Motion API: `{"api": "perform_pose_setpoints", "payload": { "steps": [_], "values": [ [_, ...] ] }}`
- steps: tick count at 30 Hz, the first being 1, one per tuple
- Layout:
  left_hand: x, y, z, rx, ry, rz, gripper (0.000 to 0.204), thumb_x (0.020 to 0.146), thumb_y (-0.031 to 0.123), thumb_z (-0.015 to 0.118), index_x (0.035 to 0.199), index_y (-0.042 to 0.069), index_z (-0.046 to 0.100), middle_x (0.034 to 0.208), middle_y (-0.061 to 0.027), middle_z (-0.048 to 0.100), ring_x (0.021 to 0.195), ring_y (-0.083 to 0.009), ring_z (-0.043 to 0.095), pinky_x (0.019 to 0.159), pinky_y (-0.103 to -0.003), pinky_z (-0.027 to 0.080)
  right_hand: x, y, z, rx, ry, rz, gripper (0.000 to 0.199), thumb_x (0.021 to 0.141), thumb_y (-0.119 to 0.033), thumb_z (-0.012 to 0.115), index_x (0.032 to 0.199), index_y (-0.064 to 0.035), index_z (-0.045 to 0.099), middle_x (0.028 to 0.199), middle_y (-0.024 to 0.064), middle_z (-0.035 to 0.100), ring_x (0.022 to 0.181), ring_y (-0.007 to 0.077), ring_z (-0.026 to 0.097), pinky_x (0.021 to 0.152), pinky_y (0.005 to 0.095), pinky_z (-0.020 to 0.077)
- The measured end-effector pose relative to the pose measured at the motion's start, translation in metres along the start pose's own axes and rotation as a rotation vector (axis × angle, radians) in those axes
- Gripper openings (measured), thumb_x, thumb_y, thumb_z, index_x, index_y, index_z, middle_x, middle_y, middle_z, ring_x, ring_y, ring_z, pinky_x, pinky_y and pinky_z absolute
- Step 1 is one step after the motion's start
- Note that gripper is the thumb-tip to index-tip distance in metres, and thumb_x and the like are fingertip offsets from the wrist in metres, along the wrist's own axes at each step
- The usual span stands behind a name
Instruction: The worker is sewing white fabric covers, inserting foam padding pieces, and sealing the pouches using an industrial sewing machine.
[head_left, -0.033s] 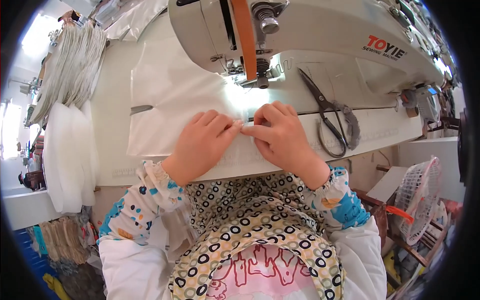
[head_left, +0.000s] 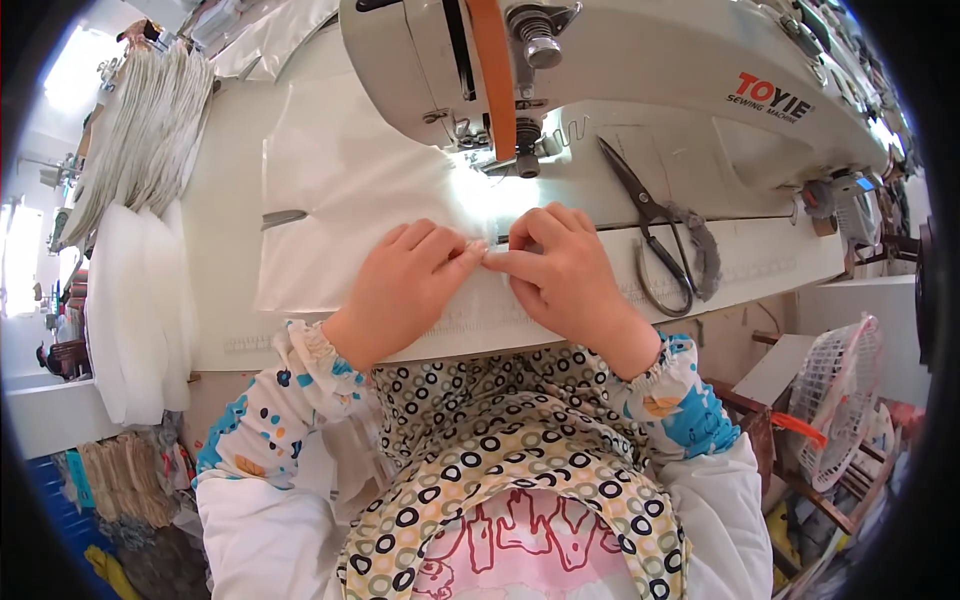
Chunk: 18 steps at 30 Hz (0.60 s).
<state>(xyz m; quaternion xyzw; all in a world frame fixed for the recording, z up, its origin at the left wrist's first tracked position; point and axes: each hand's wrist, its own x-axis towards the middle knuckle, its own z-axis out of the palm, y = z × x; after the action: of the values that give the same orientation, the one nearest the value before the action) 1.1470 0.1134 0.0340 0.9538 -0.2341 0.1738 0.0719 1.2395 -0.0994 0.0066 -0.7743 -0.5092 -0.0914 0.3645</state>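
A thin, glossy white sheet [head_left: 345,200] lies flat on the machine table, reaching under the lit needle area of the sewing machine [head_left: 640,60]. At its near edge, just in front of the presser foot, my left hand [head_left: 405,285] pinches the sheet between thumb and forefinger. My right hand [head_left: 572,280] meets it there, its fingers bent and its fingertips closed at the same edge. What lies between the fingertips is small and partly hidden. A dark slit-like mark [head_left: 284,218] shows at the sheet's left side.
Black scissors [head_left: 655,225] lie open right of my right hand, beside a fuzzy grey strip [head_left: 705,252]. Layered fabric [head_left: 145,125] and white padding pieces [head_left: 135,310] hang at the left. A pink-rimmed fan [head_left: 840,400] stands at the lower right.
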Motion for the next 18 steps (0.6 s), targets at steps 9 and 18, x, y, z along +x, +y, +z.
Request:
{"api": "perform_pose_setpoints", "payload": {
  "steps": [9, 18],
  "values": [
    [-0.01, -0.019, -0.016, -0.053, -0.144, 0.055, 0.05, 0.079, 0.005, 0.066, 0.128, 0.015, 0.07, 0.125, -0.0024, 0.065, 0.115, -0.0236, 0.064, 0.091, -0.037, 0.054, 0.023, 0.019, 0.006, 0.003, 0.018, 0.095, 0.037, 0.077, 0.005, 0.066, 0.105, -0.0166, 0.077, 0.094, 0.0034, 0.059, 0.089, 0.0234, 0.057, 0.082, 0.0421, 0.0468],
    [-0.004, -0.032, -0.001, 0.046, -0.041, -0.012, 0.044, 0.084, 0.01, 0.064, 0.127, 0.014, 0.068, 0.125, 0.0005, 0.066, 0.116, -0.0185, 0.064, 0.085, -0.03, 0.059, 0.028, 0.016, 0.008, -0.093, -0.026, 0.087, 0.046, 0.079, 0.004, 0.066, 0.116, -0.0206, 0.076, 0.096, 0.0046, 0.057, 0.091, 0.0254, 0.057, 0.081, 0.0414, 0.0461]
  ]
}}
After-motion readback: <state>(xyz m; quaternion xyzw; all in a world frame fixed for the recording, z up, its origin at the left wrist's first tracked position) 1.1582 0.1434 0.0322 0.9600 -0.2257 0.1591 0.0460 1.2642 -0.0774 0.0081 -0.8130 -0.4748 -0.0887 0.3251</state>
